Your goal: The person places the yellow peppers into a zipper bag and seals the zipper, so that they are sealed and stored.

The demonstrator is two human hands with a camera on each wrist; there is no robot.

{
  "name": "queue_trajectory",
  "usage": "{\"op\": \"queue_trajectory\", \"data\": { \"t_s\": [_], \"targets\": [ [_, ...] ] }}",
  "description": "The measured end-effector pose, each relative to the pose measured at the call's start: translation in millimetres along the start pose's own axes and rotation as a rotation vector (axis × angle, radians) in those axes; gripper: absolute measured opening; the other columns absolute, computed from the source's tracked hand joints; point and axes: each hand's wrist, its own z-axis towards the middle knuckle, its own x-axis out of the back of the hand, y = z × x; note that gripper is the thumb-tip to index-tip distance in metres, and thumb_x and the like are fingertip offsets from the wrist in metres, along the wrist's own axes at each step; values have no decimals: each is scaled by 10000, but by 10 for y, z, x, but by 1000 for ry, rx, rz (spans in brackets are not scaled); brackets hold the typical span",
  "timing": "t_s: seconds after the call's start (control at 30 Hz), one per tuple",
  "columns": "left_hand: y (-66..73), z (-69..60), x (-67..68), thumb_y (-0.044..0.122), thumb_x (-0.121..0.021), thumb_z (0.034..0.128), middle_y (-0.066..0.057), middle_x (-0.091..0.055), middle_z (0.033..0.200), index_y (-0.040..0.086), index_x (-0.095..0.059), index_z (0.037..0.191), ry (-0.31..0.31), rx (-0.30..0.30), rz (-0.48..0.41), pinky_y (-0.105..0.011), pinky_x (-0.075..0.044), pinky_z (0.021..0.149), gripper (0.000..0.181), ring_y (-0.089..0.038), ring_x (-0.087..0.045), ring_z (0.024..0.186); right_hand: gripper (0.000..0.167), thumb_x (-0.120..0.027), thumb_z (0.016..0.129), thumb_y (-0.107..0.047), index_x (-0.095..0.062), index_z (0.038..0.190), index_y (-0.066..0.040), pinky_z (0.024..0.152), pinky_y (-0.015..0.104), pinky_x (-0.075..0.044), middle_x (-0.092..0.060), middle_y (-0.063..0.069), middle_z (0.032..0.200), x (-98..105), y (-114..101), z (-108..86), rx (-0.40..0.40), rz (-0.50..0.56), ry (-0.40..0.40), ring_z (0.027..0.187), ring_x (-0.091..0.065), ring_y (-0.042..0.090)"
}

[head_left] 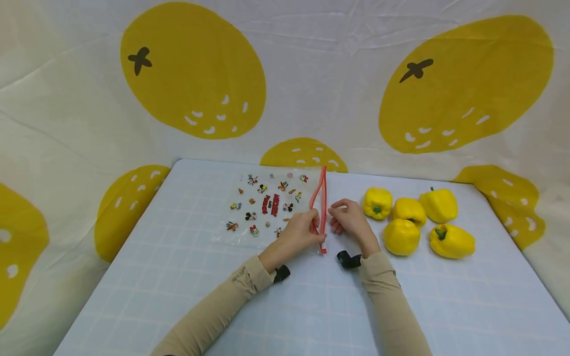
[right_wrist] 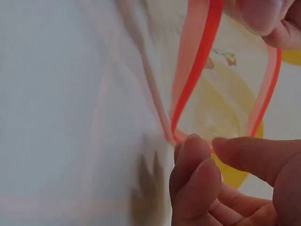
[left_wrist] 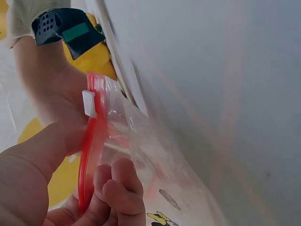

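Right now the left hand point(head_left: 296, 231) pinches the red edge point(head_left: 324, 198) of a clear plastic bag point(head_left: 256, 202), which lies on the table point(head_left: 178, 277) with its mouth partly spread. Just beside that edge, the right hand point(head_left: 353, 222) has loosely bent fingers, thumb and fingertips slightly apart, gripping nothing; whether it touches the bag I cannot tell. Five yellow peppers point(head_left: 408, 211) sit to its right

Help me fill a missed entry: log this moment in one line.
zip bag: open; left hand: grips red rim; right hand: beside rim; five yellow peppers: outside bag
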Motion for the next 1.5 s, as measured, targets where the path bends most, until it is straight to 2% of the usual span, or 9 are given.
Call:
{"op": "queue_trajectory", "data": {
  "t_s": [0.13,0.3,0.4,0.57,0.77,0.9,1.13,1.33,1.5],
  "targets": [
    [-9,4,1,118,-815,795,28,-535,633,102,-552,871,-20,15,-36,-210,-366,487,274,-94,-468,548,289,-591,997,-226,-584,1174,3,588,266,-540,-660,136,813,160,-134,-92,101,-107,109,598,-620,210],
    [-10,-4,3,123,-834,793,36,-569,657,95,-561,890,-30,27,-52,-207,-395,505,291,-95,-491,567,198,-610,966,-171,-669,1036,4,748,336,-520,-675,162,911,391,-272,-184,330,-218,490,800,-636,287],
    [-10,-5,0,119,-835,791,34,-567,657,82,-557,891,-26,19,-54,-205,-396,508,298,-92,-493,565,226,-598,952,-149,-662,1073,31,922,452,-429,-640,210,1083,501,-295,-213,359,-266,628,1022,-554,367],
    [-5,-5,-9,119,-833,792,29,-558,654,65,-552,881,-33,17,-64,-201,-393,514,300,-92,-487,568,452,-578,943,-209,-517,1313,43,1062,556,-259,-396,276,1395,581,-221,-250,181,-336,581,1253,-322,463],
    [-18,-8,-9,111,-824,794,33,-559,644,51,-557,863,-20,-28,-59,-201,-397,514,282,-84,-494,559,698,-595,948,-297,-282,1486,18,1098,606,-205,-172,317,1515,567,-114,-232,-5,-343,425,1344,-188,509],
    [-12,-7,-9,113,-819,797,32,-553,641,48,-559,864,-23,-34,-58,-202,-396,513,276,-84,-492,553,736,-601,949,-309,-240,1508,5,1087,634,-211,-132,308,1530,532,-30,-189,-9,-333,385,1353,-159,507],
    [-5,-2,-4,122,-823,796,36,-551,637,58,-555,865,-21,-26,-51,-206,-398,503,284,-81,-490,540,747,-634,924,-286,-233,1500,-29,1055,658,-255,12,283,1546,423,117,-88,-2,-322,389,1317,-179,566],
    [-4,1,-5,131,-825,797,38,-551,648,54,-559,874,-25,-26,-41,-205,-394,519,287,-83,-490,562,629,-659,908,-228,-352,1439,-87,1061,615,-269,-83,296,1494,346,165,-64,21,-265,482,1315,-204,543],
    [-10,-2,-9,137,-825,798,39,-550,658,72,-553,866,-29,-19,-37,-203,-395,530,288,-83,-488,576,592,-647,892,-183,-396,1422,-104,1032,594,-294,-197,298,1460,332,137,-71,33,-231,503,1244,-319,509]
  ]
}}
